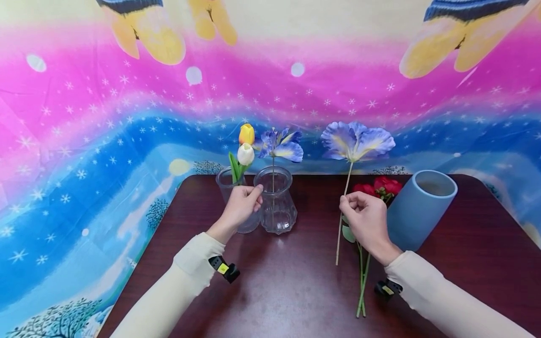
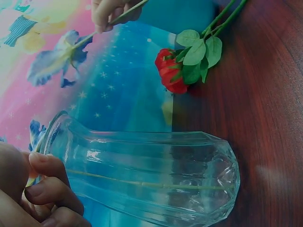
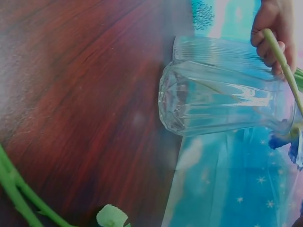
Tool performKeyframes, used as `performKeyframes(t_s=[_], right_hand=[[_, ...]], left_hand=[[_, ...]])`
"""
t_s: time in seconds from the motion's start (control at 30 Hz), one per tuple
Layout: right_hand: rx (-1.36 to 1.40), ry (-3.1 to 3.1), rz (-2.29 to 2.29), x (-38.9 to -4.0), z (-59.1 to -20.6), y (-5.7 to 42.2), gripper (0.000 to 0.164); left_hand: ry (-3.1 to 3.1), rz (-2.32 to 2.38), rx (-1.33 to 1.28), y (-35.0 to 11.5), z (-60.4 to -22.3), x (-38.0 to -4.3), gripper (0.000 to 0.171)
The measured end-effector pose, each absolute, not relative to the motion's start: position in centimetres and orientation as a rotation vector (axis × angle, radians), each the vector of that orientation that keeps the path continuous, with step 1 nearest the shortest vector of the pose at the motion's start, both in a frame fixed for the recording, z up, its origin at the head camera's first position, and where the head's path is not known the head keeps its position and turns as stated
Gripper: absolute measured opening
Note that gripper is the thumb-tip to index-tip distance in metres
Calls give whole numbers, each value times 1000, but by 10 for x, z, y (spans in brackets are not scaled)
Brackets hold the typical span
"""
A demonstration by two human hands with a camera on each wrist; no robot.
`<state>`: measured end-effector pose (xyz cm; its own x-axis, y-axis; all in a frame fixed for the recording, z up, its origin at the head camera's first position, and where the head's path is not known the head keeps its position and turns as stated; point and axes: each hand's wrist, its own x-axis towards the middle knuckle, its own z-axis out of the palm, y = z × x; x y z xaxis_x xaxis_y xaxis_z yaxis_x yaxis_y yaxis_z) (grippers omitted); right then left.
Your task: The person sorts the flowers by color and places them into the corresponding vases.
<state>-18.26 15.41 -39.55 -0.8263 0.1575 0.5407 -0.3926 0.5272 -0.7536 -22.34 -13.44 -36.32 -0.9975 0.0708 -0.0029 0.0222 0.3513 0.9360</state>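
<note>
My right hand [image 1: 367, 218] pinches the stem of a blue-purple iris [image 1: 357, 143] between thumb and fingers, bloom up and stem end hanging free above the table. My left hand [image 1: 241, 206] grips the left side of the rim of a clear faceted glass vase [image 1: 279, 213]; its curled fingers hide part of that rim in the left wrist view. Another iris [image 1: 291, 151] stands in this vase, its thin stem [image 2: 156, 185] visible through the glass. Just left, partly behind my left hand, a ribbed glass vase [image 3: 208, 49] holds a yellow tulip [image 1: 247, 134] and a white tulip [image 1: 245, 154].
Red roses [image 1: 389, 186] with green stems [image 1: 362, 286] lie on the dark wooden table [image 1: 270, 291], partly behind my right hand. A blue-grey cylindrical vase [image 1: 418, 211] stands to their right. A printed cloth [image 1: 253, 98] hangs behind the table's far edge.
</note>
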Motion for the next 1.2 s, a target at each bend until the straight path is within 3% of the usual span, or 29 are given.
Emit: performKeyframes(t_s=[1.2], right_hand=[[392,-1715,1483,-197,-360,127,11]], left_hand=[[2538,1797,115,-134,-365,-226,47]])
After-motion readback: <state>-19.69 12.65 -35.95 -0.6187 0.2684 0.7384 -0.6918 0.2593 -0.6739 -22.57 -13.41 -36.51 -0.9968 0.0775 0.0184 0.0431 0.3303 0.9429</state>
